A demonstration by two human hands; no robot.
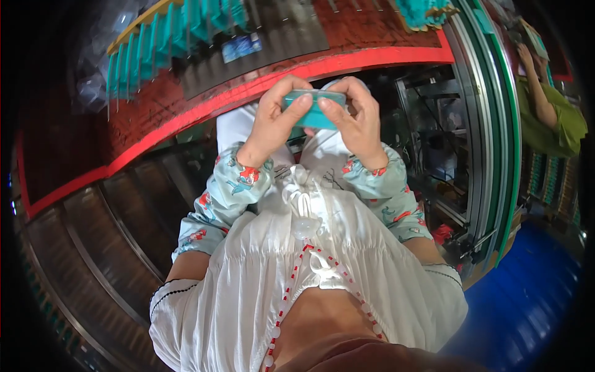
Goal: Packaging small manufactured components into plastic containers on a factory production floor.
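A small, flat teal piece with rounded corners and a clear, shiny upper edge [319, 111], perhaps a plastic case, is held level above my lap. My left hand [273, 118] grips its left end, the thumb pressed on the face. At the other end my right hand [357, 118] does the same, its thumb pointing inward near the middle. The fingers behind the piece are mostly hidden. Similar teal pieces [164, 37] stand in a row on a yellow-edged rack at the upper left.
Before me runs a dark red table with a bright red edge [273, 77]. More teal pieces [424, 12] lie at the far right of it. Metal rails with a green edge [496, 124] rise on the right. Beyond them, a person in a green top [548, 118] handles something.
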